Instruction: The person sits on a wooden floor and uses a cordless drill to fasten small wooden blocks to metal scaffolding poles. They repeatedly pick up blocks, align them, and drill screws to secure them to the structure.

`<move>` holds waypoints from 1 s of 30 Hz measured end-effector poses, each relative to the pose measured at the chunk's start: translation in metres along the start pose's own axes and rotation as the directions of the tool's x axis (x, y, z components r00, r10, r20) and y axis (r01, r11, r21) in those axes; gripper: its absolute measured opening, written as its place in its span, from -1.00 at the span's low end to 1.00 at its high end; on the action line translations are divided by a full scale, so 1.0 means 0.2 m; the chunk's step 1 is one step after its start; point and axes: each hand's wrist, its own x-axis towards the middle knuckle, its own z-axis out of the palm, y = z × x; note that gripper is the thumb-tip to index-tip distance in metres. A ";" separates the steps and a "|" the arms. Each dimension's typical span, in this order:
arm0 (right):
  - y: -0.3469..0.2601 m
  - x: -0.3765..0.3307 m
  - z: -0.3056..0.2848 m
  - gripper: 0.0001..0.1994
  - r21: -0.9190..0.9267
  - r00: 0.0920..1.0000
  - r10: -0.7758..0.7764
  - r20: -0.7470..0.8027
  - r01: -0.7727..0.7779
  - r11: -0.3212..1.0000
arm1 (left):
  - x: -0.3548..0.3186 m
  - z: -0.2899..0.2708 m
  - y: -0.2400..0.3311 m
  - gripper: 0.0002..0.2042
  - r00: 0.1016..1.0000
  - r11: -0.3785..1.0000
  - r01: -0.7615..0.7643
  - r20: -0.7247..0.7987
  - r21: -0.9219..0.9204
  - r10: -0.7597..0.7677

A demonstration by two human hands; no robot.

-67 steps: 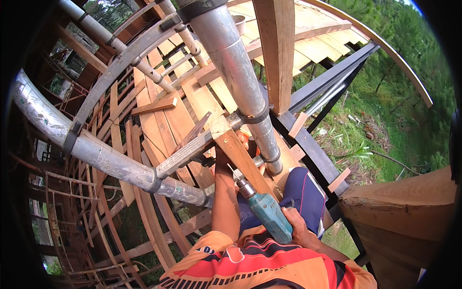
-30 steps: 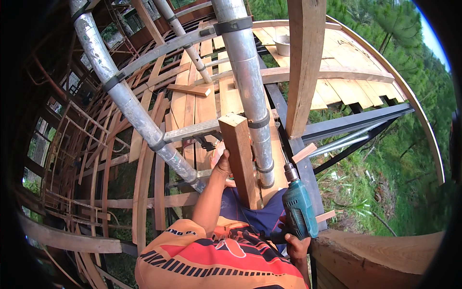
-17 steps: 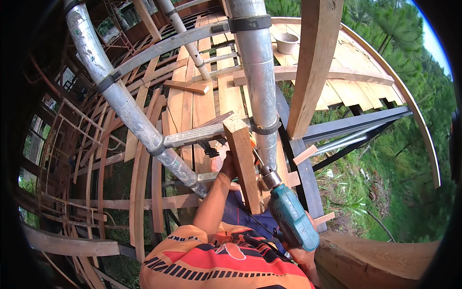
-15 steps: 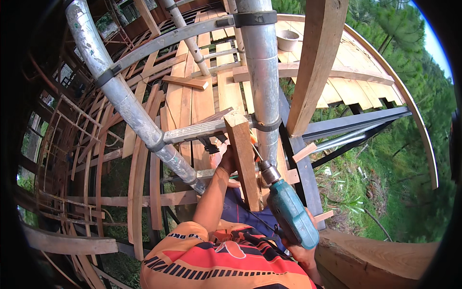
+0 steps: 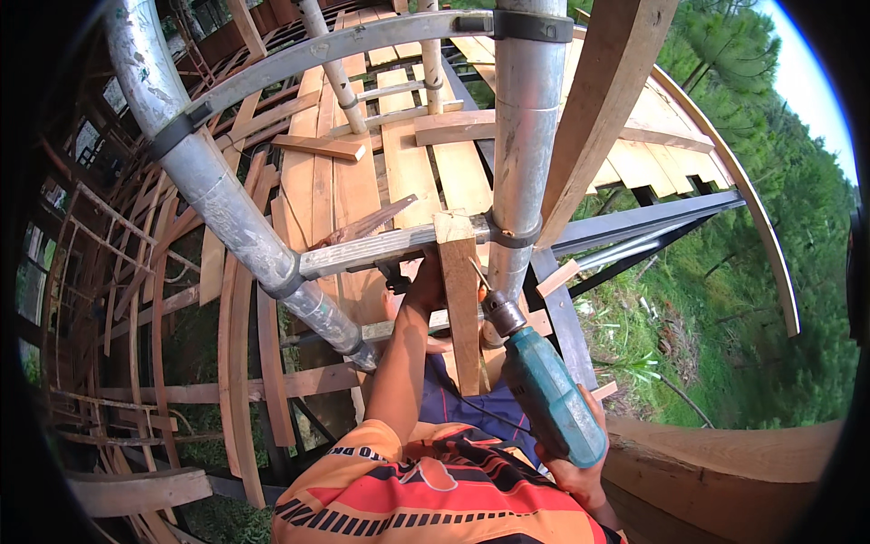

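Outdoor building site. Long, pale brown wooden floorboards [image 5: 410,177] laid with gaps; dark grey steel beam [image 5: 648,220] exposed; silver tubular metal ladder [image 5: 523,127]; teal-bodied power drill [image 5: 551,390]. Green, tree-covered slope [image 5: 770,236] alongside.

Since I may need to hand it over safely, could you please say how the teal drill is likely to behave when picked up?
The teal drill is probably heavy for its size, given its bulky casing and metal chuck. It should feel stiff, since that casing looks hard. The slim bit could snap if pushed sideways.
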 end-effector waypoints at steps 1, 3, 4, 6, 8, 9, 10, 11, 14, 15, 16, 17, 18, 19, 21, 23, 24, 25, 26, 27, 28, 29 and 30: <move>-0.01 -0.01 0.02 -0.07 -0.016 1.000 0.018 0.000 -0.018 1.000 | -0.01 0.03 0.00 -0.24 0.999 1.000 -0.020 -0.041 -0.011 0.019; 0.00 -0.03 0.04 -0.08 -0.017 0.999 0.038 -0.012 -0.038 0.999 | 0.03 -0.10 -0.09 -0.24 0.987 0.996 0.000 -0.161 -0.088 -0.014; 0.01 -0.04 0.05 -0.08 -0.016 0.999 0.047 -0.022 -0.047 0.999 | 0.05 -0.13 -0.11 -0.24 0.981 0.997 0.018 -0.193 -0.073 -0.032; -0.02 -0.05 0.11 -0.10 0.006 0.996 0.058 -0.070 -0.057 0.998 | 0.05 -0.18 -0.14 -0.22 0.969 0.998 0.068 -0.236 0.000 -0.066; -0.04 -0.06 0.16 -0.11 0.009 0.992 0.063 -0.108 -0.063 0.998 | 0.07 -0.20 -0.15 -0.21 0.963 0.993 0.102 -0.257 0.054 -0.085; -0.05 -0.06 0.18 -0.11 0.003 0.990 0.069 -0.123 -0.069 0.998 | 0.08 -0.20 -0.15 -0.21 0.958 0.993 0.112 -0.270 0.042 -0.096; -0.05 -0.07 0.20 -0.12 -0.002 0.987 0.078 -0.138 -0.079 0.997 | 0.08 -0.20 -0.17 -0.21 0.960 0.994 0.102 -0.267 0.040 -0.087; -0.05 -0.08 0.22 -0.12 -0.035 0.988 0.052 -0.149 -0.058 0.998 | 0.08 -0.20 -0.18 -0.21 0.962 0.995 0.090 -0.262 0.040 -0.077; -0.08 -0.08 0.24 -0.11 -0.225 0.992 -0.044 -0.116 0.017 0.974 | 0.08 -0.20 -0.20 -0.24 0.978 1.000 0.022 -0.206 0.006 -0.021; -0.14 -0.07 0.23 -0.11 -0.349 0.994 -0.076 -0.077 0.045 0.936 | 0.09 -0.16 -0.19 -0.25 0.982 0.998 0.038 -0.181 -0.045 -0.045; -0.18 -0.06 0.24 -0.10 -0.458 0.994 -0.106 -0.025 0.083 0.885 | 0.09 -0.16 -0.18 -0.25 0.984 0.997 0.032 -0.173 -0.065 -0.043; -0.19 -0.05 0.23 -0.10 -0.460 0.995 -0.102 0.001 0.091 0.883 | 0.10 -0.16 -0.18 -0.25 0.985 0.996 0.025 -0.167 -0.087 -0.039; -0.20 -0.05 0.24 -0.09 -0.461 0.995 -0.095 0.030 0.098 0.882 | 0.10 -0.18 -0.18 -0.25 0.985 0.996 0.005 -0.173 -0.088 -0.020; -0.22 -0.04 0.25 -0.09 -0.462 0.994 -0.088 0.059 0.105 0.881 | 0.10 -0.19 -0.19 -0.24 0.984 0.998 -0.019 -0.177 -0.062 0.008; -0.28 -0.02 0.27 -0.08 -0.502 0.989 -0.129 0.078 0.151 0.852 | 0.10 -0.21 -0.22 -0.22 0.983 0.998 -0.064 -0.173 0.011 0.064; -0.31 -0.01 0.27 -0.08 -0.552 0.986 -0.137 0.093 0.166 0.817 | 0.08 -0.20 -0.22 -0.21 0.975 0.987 -0.125 -0.171 0.099 0.141; -0.29 -0.03 0.28 -0.09 -0.566 0.988 -0.136 0.067 0.150 0.810 | 0.04 -0.18 -0.23 -0.20 0.969 0.978 -0.153 -0.173 0.139 0.177; -0.26 -0.04 0.26 -0.09 -0.572 0.988 -0.143 0.064 0.154 0.806 | 0.00 -0.09 -0.19 -0.21 0.957 0.961 -0.201 -0.172 0.188 0.233; -0.25 -0.07 0.26 -0.09 -0.601 0.990 -0.139 0.032 0.130 0.789 | 0.01 -0.01 -0.16 -0.21 0.962 0.961 -0.201 -0.149 0.192 0.230; -0.25 -0.09 0.26 -0.09 -0.618 0.990 -0.139 0.015 0.118 0.777 | -0.01 0.05 -0.12 -0.21 0.960 0.955 -0.211 -0.141 0.207 0.242; -0.29 -0.06 0.29 -0.11 -0.629 0.988 -0.154 0.022 0.134 0.766 | -0.05 0.06 -0.08 -0.18 0.963 0.959 -0.189 -0.149 0.209 0.223; -0.31 -0.05 0.30 -0.11 -0.637 0.988 -0.152 0.023 0.132 0.760 | -0.06 0.05 -0.09 -0.15 0.962 0.958 -0.188 -0.158 0.215 0.224; -0.32 -0.04 0.31 -0.11 -0.645 0.989 -0.148 0.023 0.128 0.753 | -0.07 0.04 -0.09 -0.11 0.960 0.957 -0.186 -0.167 0.222 0.225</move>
